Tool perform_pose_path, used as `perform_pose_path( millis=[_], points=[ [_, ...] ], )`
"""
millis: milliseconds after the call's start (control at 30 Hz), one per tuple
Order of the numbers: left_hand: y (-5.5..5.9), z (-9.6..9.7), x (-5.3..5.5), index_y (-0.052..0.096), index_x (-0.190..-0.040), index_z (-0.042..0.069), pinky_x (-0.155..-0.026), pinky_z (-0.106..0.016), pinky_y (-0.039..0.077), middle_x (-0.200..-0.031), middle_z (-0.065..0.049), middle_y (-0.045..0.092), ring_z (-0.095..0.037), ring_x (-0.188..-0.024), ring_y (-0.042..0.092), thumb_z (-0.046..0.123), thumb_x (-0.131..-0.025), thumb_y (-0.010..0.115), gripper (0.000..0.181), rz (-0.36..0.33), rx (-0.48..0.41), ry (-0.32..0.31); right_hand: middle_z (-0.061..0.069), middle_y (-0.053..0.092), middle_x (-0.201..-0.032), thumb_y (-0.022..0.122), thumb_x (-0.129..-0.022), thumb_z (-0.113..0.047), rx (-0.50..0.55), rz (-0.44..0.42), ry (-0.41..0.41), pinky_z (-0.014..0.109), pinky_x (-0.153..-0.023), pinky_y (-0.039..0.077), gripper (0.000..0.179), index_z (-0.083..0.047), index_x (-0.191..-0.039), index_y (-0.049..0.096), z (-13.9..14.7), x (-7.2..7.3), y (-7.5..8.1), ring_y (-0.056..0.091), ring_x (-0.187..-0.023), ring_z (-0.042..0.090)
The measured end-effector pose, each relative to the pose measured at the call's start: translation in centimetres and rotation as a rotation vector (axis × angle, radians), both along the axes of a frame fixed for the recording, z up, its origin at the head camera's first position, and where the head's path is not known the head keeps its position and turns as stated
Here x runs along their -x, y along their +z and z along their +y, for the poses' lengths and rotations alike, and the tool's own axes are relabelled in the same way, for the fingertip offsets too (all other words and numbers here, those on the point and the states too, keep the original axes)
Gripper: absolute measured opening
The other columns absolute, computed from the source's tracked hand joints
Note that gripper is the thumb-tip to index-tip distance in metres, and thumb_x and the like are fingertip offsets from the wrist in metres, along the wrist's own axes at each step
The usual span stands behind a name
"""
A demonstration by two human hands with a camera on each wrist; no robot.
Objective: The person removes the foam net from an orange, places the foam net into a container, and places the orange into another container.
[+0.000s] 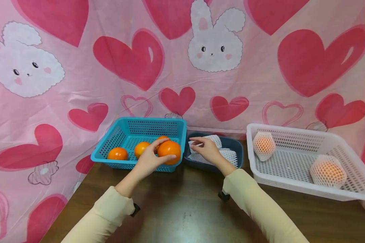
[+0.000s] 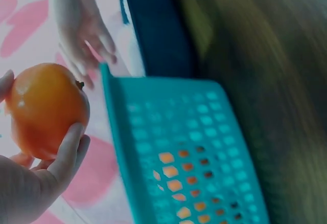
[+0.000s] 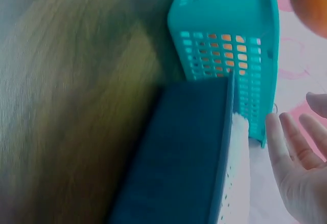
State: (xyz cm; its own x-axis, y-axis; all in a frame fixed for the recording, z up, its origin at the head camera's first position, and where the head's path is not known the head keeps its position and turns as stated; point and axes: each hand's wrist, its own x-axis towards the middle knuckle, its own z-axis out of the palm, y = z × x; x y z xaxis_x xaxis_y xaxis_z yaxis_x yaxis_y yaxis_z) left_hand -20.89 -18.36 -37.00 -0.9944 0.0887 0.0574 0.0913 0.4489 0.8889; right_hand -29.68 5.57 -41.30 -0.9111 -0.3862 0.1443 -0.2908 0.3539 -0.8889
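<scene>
My left hand [image 1: 149,161] grips a glossy orange [image 1: 169,152] above the right end of the teal basket [image 1: 109,164]. In the left wrist view, thumb and fingers are around this orange [image 2: 48,110], and a small dark stem shows on it. Several other oranges lie in the basket, among them one orange [image 1: 117,154] at the left. My right hand [image 1: 207,151] hovers over the dark blue tray [image 1: 238,146] with loosely bent fingers. It holds nothing; in the right wrist view the right hand [image 3: 304,168] has its fingers apart. White foam net sleeves [image 1: 228,156] lie in that tray.
A white basket [image 1: 286,182] stands at the right, with a netted fruit [image 1: 264,145] at its left end and another netted fruit [image 1: 328,171] nearer the front. All containers stand on a dark wooden table [image 1: 182,209]. A pink heart-patterned cloth [image 1: 176,77] hangs behind.
</scene>
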Motion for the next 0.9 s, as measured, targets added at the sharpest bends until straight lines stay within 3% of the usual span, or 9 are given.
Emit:
perform_pose_path(
  millis=[133, 267, 433, 633, 900],
  points=[
    [-1.0, -1.3, 1.0, 0.047, -0.151, 0.015, -0.094, -0.050, 0.055, -0.144, -0.018, 0.048, -0.038, -0.122, 0.052, 0.031, -0.092, 0.078, 0.069, -0.019, -0.009, 0.057, 0.023, 0.066, -0.119, 0.066, -0.101, -0.011, 0.088, -0.090, -0.004, 0.041, -0.086, 0.059, 0.043, 0.004, -0.140, 0.058, -1.2, -0.2, -0.5, 0.068, -0.103, 0.042],
    [-2.1, -2.1, 1.9, 0.046, -0.151, 0.011, -0.094, -0.051, 0.053, -0.144, -0.020, 0.048, -0.039, -0.119, 0.052, 0.030, -0.092, 0.078, 0.069, -0.010, 0.008, 0.104, 0.023, 0.065, -0.121, 0.066, -0.101, -0.011, 0.178, -0.165, -0.052, 0.041, -0.084, 0.059, 0.046, 0.004, -0.143, 0.056, -2.3, -0.4, -1.1, 0.070, -0.100, 0.036],
    [-3.0, -2.4, 2.9, 0.045, -0.150, 0.008, -0.093, -0.051, 0.053, -0.144, -0.020, 0.048, -0.039, -0.117, 0.053, 0.031, -0.093, 0.077, 0.070, 0.000, 0.056, 0.124, 0.023, 0.064, -0.121, 0.067, -0.100, -0.008, 0.270, -0.235, -0.098, 0.039, -0.083, 0.060, 0.048, 0.004, -0.145, 0.054, -3.2, -0.5, -1.8, 0.071, -0.094, 0.031],
    [-3.0, -2.6, 4.0, 0.047, -0.149, 0.004, -0.097, -0.054, 0.050, -0.145, -0.021, 0.050, -0.038, -0.117, 0.054, 0.034, -0.092, 0.078, 0.072, 0.031, 0.159, 0.093, 0.025, 0.060, -0.124, 0.067, -0.099, -0.003, 0.327, -0.262, -0.122, 0.041, -0.084, 0.059, 0.052, 0.005, -0.147, 0.049, -4.1, -0.6, -2.2, 0.073, -0.090, 0.027],
    [-3.2, -2.8, 4.9, 0.049, -0.149, 0.003, -0.097, -0.055, 0.049, -0.144, -0.022, 0.053, -0.037, -0.115, 0.055, 0.035, -0.090, 0.079, 0.074, -0.021, 0.281, 0.035, 0.024, 0.061, -0.129, 0.068, -0.098, -0.003, 0.355, -0.334, -0.170, 0.038, -0.086, 0.057, 0.054, 0.000, -0.149, 0.050, -4.9, -0.7, -2.1, 0.072, -0.099, 0.028]
  ],
)
